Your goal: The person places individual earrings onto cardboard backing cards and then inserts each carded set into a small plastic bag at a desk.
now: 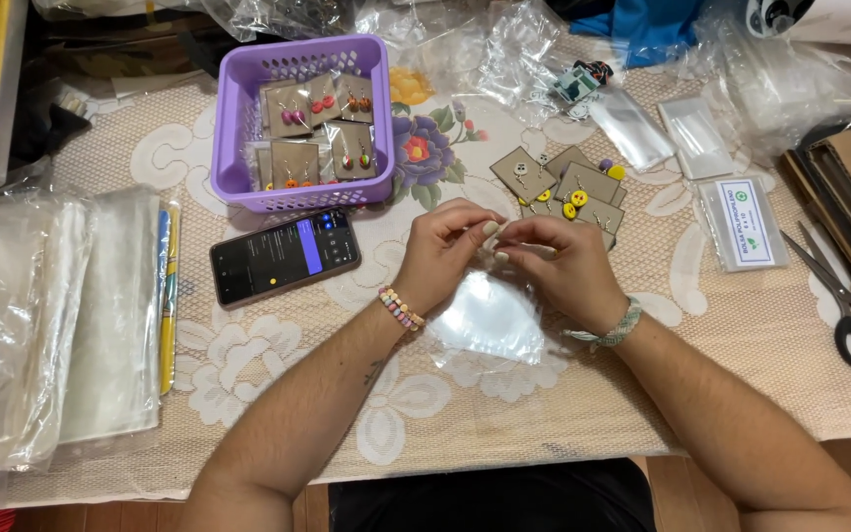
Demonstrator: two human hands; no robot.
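Head view looks down on a surface [278, 394] covered with a cream lace cloth that has a flower print. At the far left stands a purple basket [238, 118] with earring cards inside, and a dark phone [285, 256] lies just in front of it. Stacks of clear bags [41, 315] lie at the left edge, scissors [844, 300] at the right edge, and loose earring cards [573, 187] lie just behind the hands. Wooden floor shows below the near edge.

Both hands meet in the middle. The left hand [440, 251] and the right hand [568, 266] pinch together the top edge of a small clear bag [490, 320], fingertips almost touching. The bag hangs below the fingers, between the two wrists, and rests on the cloth.
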